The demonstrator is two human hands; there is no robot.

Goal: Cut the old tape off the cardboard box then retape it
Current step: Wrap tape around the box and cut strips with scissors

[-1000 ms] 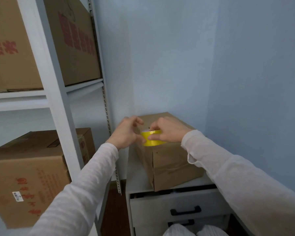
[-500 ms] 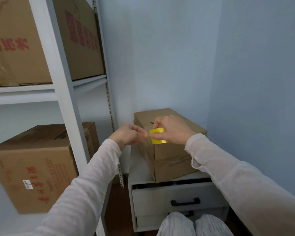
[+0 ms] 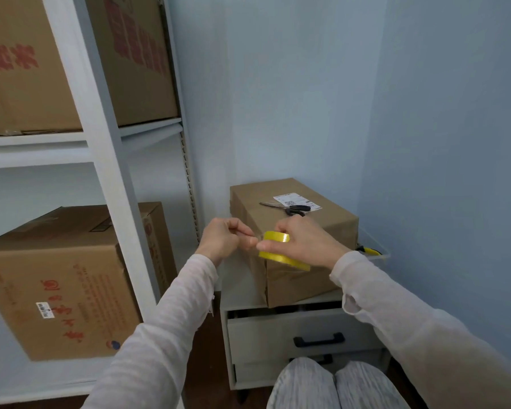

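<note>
**Two hands at the tape roll, in front of the cardboard box**

Far left of the cardboard box [image 3: 331, 228] stands a white shelf rack [image 3: 106, 172]. It carries a large carton with red print [image 3: 71, 63] well above the box's level, and a second carton [image 3: 56, 276] at about the box's height, with red characters and a small barcode sticker on its face.

Just left of the box's near corner is the left hand [image 3: 223, 240]. Its fingers are curled, and thumb and forefinger pinch what appears to be the clear free end of the tape, drawn out a short way from the roll.

The yellow tape roll [image 3: 273, 250] is held in the air in front of the box's near top edge, between the two hands. The right hand [image 3: 303, 243] grips it, with the thumb on the roll's left side and the fingers wrapped over the top and behind.

The box itself sits closed on top of a white drawer unit [image 3: 278, 329], close to the blue wall corner. On the box's lid, behind the hands, lie black-handled scissors [image 3: 289, 208], partly over a white shipping label [image 3: 297, 199].

Below the box, the top drawer stands slightly open and shows a black handle [image 3: 319, 339]. Just right of the box is a clear plastic bin [image 3: 379, 252] with something yellow and black inside; what it is cannot be told.
</note>
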